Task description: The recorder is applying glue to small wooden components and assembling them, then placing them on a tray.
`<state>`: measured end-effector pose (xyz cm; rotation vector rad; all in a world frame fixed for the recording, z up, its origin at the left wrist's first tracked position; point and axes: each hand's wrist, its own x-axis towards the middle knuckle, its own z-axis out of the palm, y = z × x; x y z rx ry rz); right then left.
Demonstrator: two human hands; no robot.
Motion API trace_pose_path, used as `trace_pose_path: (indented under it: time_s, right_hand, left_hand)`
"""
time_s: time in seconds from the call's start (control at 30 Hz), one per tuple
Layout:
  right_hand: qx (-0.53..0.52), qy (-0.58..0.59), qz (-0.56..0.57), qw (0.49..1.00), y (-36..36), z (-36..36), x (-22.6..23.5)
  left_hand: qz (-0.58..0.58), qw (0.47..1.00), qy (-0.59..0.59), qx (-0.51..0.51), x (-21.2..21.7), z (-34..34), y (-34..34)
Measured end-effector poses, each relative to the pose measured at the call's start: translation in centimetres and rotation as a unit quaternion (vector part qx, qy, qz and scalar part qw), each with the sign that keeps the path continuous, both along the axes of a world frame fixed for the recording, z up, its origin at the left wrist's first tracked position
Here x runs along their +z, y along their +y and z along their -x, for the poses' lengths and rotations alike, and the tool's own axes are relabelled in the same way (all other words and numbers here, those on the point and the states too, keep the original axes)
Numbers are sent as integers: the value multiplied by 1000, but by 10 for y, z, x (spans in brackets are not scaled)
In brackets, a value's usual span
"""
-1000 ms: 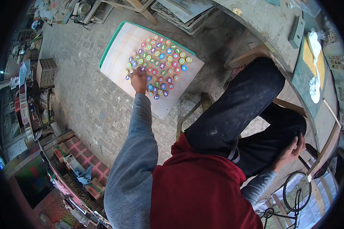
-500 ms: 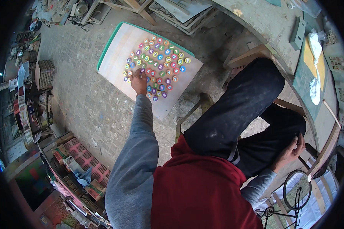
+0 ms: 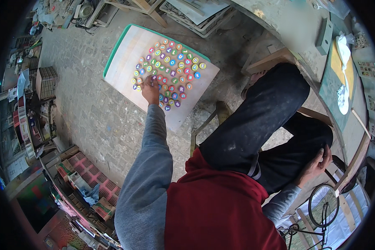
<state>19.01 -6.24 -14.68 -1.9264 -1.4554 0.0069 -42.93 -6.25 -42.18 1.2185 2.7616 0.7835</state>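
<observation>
Many small round letter discs (image 3: 173, 62) in bright colours lie spread over a pale board (image 3: 123, 58) with a green rim along its far and left edges. My left hand (image 3: 150, 89) reaches over the near left part of the discs, palm down. Its fingers are bent and drawn together at a purple disc (image 3: 154, 77); whether one is pinched is hidden by the hand. On the right, my right hand (image 3: 315, 168) rests against my dark trouser leg (image 3: 298, 146) with fingers stretched out and nothing in them.
A long workbench (image 3: 296, 25) curves along the right, holding a white cloth-like strip (image 3: 343, 93) and a grey block (image 3: 324, 36). Crates (image 3: 200, 21) stand beyond the board. Boxes and a pink crate (image 3: 91, 171) are at lower left, a bicycle wheel (image 3: 323, 206) at lower right.
The view has shifted slightly, so the board sits a little further left. My left hand stays at the same group of discs, and my right hand has not moved.
</observation>
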Motion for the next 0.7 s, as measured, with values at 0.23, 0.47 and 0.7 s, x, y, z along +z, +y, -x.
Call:
trace_pose_path:
  time_s: [0.23, 0.47, 0.7]
  right_hand:
    - [3, 4, -5, 1000, 6, 4, 1]
    - [4, 31, -31, 999, 7, 3, 5]
    - [28, 93, -53, 994, 12, 17, 18]
  left_hand:
    - [-70, 997, -7, -7, -6, 16, -4]
    - [-219, 973, -72, 31, 54, -2, 13]
    - [-374, 922, -3, -100, 270, -77, 96]
